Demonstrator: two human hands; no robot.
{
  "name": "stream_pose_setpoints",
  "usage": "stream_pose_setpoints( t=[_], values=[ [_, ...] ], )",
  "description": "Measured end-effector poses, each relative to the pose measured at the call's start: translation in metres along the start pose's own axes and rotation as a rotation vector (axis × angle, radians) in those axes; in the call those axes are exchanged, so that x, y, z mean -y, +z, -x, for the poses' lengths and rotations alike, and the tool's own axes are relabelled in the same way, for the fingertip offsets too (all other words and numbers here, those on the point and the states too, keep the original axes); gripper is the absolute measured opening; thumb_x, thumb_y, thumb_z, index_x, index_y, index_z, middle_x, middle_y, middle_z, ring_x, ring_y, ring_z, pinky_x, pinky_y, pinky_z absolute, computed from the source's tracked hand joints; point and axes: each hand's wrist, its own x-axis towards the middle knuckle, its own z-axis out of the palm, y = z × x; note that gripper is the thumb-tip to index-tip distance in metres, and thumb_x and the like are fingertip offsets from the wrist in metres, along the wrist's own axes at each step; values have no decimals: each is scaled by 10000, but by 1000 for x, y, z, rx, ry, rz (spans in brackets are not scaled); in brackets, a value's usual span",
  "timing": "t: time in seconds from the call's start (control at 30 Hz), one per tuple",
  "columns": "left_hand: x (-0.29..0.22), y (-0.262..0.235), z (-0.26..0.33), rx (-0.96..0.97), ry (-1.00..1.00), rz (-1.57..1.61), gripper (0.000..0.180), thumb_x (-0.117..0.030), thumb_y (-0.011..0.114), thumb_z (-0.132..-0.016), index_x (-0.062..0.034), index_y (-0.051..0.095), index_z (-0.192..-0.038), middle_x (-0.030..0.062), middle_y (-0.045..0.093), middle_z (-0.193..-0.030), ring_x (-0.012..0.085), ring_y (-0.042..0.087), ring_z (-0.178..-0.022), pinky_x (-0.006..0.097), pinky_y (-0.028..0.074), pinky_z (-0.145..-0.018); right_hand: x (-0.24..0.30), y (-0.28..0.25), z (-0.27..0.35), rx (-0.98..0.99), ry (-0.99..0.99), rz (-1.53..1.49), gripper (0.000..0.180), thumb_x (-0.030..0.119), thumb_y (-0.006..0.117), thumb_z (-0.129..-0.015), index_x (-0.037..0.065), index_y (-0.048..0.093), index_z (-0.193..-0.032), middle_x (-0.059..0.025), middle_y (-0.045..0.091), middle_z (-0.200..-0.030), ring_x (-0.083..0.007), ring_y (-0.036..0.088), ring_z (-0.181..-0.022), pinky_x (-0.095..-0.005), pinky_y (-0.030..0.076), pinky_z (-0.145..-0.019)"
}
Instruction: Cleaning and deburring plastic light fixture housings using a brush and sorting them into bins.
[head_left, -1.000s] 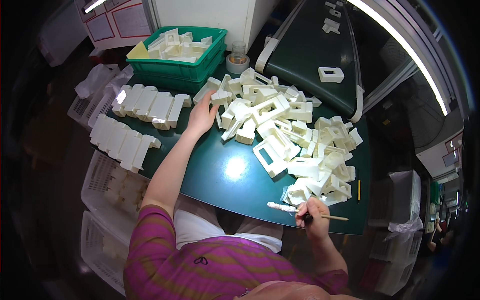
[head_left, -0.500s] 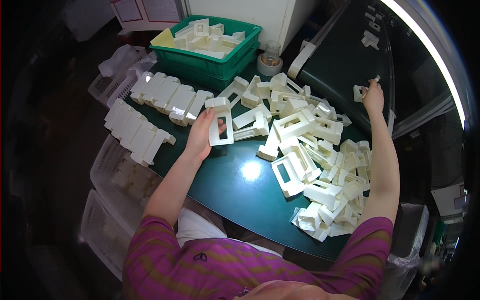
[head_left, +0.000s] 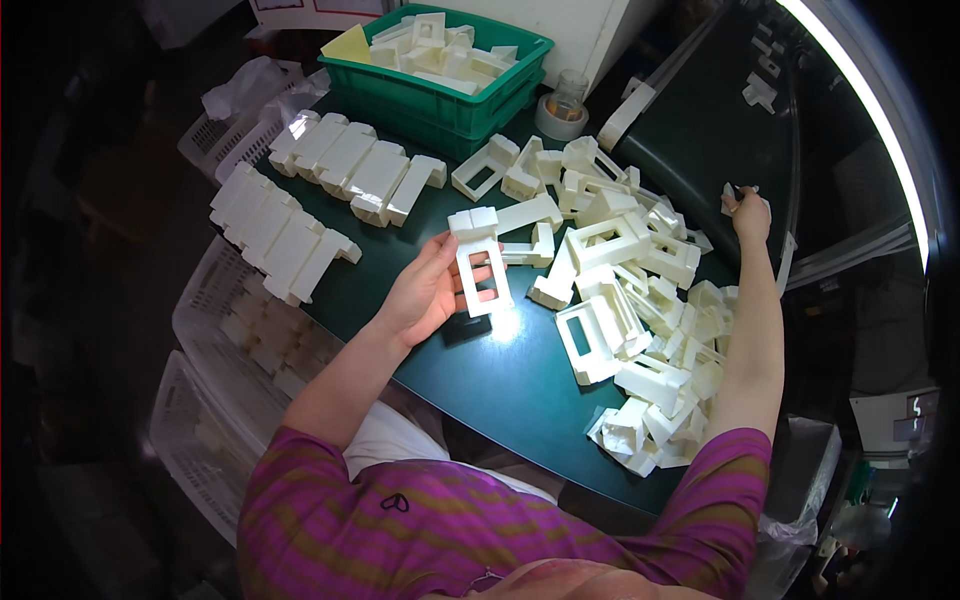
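Off-white part in the left hand: narrow rectangular frame, long open window, thick block across the far end with a groove splitting it in two. Matte, plastic-looking. Held tilted over the teal tabletop, block end pointing away from the person, between the upper row of stacked parts and the loose pile. Thumb on its left edge, fingers behind, showing through the window; grasped, clear of the surface, dark shadow underneath.

Right hand is out at full reach over the dark conveyor, fingers closed on a white piece that shows either side of them. Can't tell whether that piece is lifted or resting on the belt; shape mostly hidden by the fingers.

Deltas: 1.0 s ago the left hand was at the pile's far left corner and the right was near the body, gripping a stick with a white wrapped tip. Can't make out the stick now. 0.5 s ago the left already had the part, up beside the end of the upper row; since then it has come right and toward the person. Right was then at the same belt spot, piece lying flat beside the fingers; now they wrap it. Both rows unchanged.
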Motion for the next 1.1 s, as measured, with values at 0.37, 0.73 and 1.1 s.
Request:
stream_pose_setpoints(
  t=[0.37, 0.73, 1.1],
  values=[
    [-3, 5, 52, 69, -27, -49, 371, -333, 275, -971, -107, 315, -1262, 217, 420, -1275, 302, 479, -1133, 452, 448, -897, 136, -114, 165, -102, -1004, -703, 257, 39, 671, -641, 80, 571, -874, -90, 558, -785, -257, 547, -734, -338, 452, -670],
    [21, -13, 105, 68, -122, -11, 433, -366, 274, -966, -98, 275, -1306, 198, 422, -1275, 299, 462, -1154, 449, 425, -917, 145, -113, 312, 280, -1051, -616, 348, 5, 602, -692, 50, 535, -1031, -127, 541, -936, -295, 545, -800, -365, 454, -649],
    [123, 15, 153, 329, -567, -41, 547, -394, 415, -922, -104, 206, -1336, 107, 358, -1312, 268, 396, -1219, 440, 393, -942, 123, -130, 461, 148, -148, -825, 403, -17, 579, -770, 48, 550, -1167, -142, 556, -865, -281, 571, -771, -345, 459, -666]
  ],
)
